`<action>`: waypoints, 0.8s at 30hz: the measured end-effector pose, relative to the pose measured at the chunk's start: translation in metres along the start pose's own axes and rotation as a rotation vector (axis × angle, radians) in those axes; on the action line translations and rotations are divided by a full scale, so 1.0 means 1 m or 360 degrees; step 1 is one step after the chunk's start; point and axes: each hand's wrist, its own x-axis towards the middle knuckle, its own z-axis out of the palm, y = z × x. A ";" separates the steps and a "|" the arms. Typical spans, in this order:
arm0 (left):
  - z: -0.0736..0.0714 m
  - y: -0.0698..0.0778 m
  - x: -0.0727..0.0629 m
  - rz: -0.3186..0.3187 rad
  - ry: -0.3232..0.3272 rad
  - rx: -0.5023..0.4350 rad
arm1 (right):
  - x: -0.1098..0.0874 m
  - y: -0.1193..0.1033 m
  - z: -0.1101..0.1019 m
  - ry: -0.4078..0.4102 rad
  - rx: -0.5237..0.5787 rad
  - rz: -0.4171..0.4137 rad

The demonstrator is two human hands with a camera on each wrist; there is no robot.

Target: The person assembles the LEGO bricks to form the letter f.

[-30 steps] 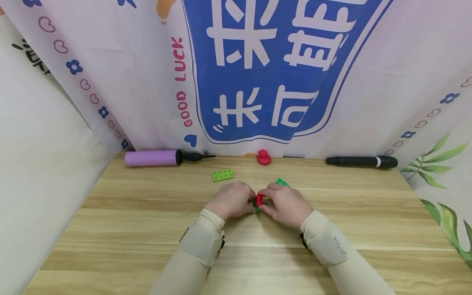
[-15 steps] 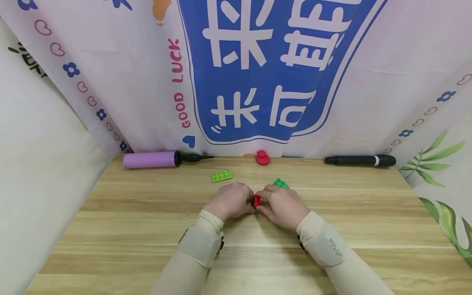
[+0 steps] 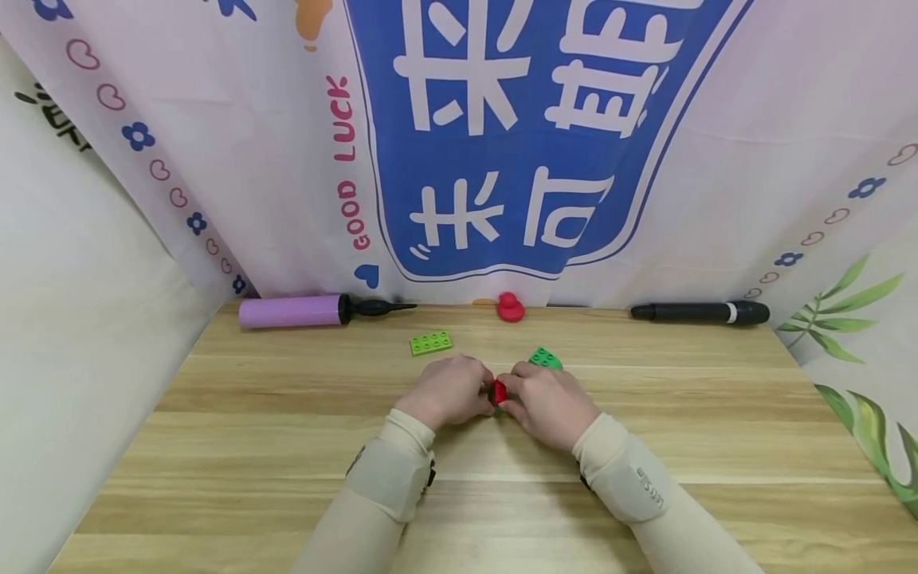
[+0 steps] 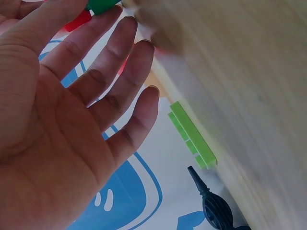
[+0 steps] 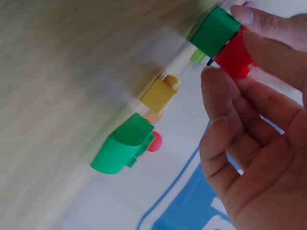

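Mid-table in the head view, my left hand [image 3: 450, 391] and right hand [image 3: 551, 399] meet over two small toy building bricks. A red brick [image 5: 235, 53] sits right against the studded side of a green brick [image 5: 216, 32], as the right wrist view shows. My right thumb and fingertips pinch the red one. The left thumb and index finger grip the green brick [image 4: 101, 5], its other fingers spread straight in the left wrist view. A yellow brick [image 5: 159, 95] stands beyond the right hand's fingertips, hidden by that hand in the head view.
A rounded green brick [image 3: 546, 358] lies just behind the right hand, and a flat lime brick [image 3: 431, 343] behind the left. Along the back edge are a purple pump [image 3: 294, 311], a red rubber duck [image 3: 510, 307] and a black pen-shaped object [image 3: 699, 313]. A printed curtain hangs behind.
My right hand has shifted slightly left with the red brick, which now tilts and sits closer over the green one. The left hand has kept its grip. The head view has shifted a little.
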 end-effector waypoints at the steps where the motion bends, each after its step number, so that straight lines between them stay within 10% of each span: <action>1: 0.000 0.000 0.000 -0.0003 0.0000 0.0001 | 0.000 0.001 0.000 -0.0010 0.0031 0.0006; 11: 0.003 0.002 0.000 0.0011 -0.0012 0.0024 | -0.001 0.012 -0.001 -0.0104 0.0455 0.0141; 24: 0.001 0.000 0.000 0.0015 0.0023 0.0017 | 0.001 -0.001 0.000 -0.0052 -0.0036 -0.0037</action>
